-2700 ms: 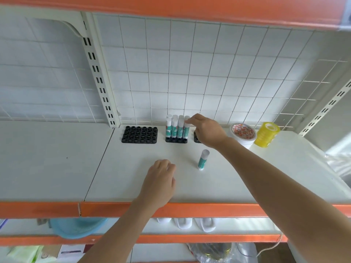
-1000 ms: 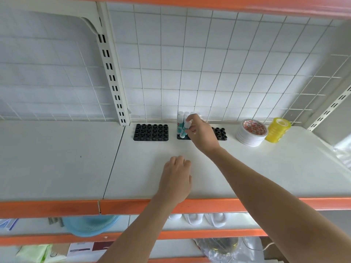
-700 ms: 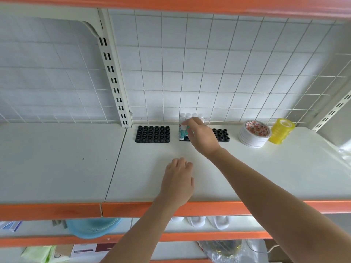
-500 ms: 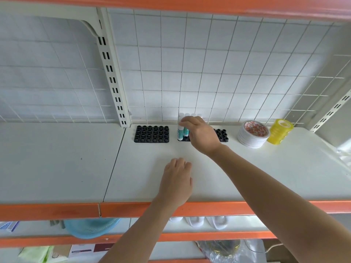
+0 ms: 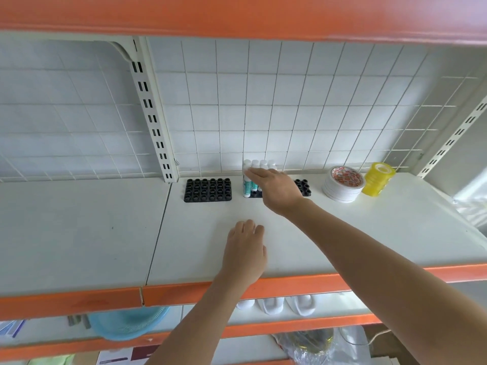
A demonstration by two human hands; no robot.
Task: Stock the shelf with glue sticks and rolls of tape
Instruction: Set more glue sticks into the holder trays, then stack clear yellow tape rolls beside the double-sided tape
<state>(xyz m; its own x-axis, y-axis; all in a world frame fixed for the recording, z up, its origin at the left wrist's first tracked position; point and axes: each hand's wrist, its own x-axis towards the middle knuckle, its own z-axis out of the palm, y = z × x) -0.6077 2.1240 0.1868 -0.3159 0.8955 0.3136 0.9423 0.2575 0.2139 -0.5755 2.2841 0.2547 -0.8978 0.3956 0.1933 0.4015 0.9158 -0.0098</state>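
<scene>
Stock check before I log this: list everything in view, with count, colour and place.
Glue sticks: at least four, white caps, teal labels, upright in the middle holder at the back.
Empty holder tray: one, black, left of the sticks.
Holder tray: one, black, under the sticks, partly hidden by the hand.
White tape stack: one, red-printed core, right of the trays.
Yellow tape stack: one, far right.
Shelf: white, orange front edge.
Basin: one, blue, on the lower shelf.
Right hand: fingers straight, at the stick caps.
Left hand: flat on the shelf.

Glue sticks (image 5: 247,180): four caps visible. Black holder trays (image 5: 207,190): two. Tape rolls (image 5: 344,183): two.
</scene>
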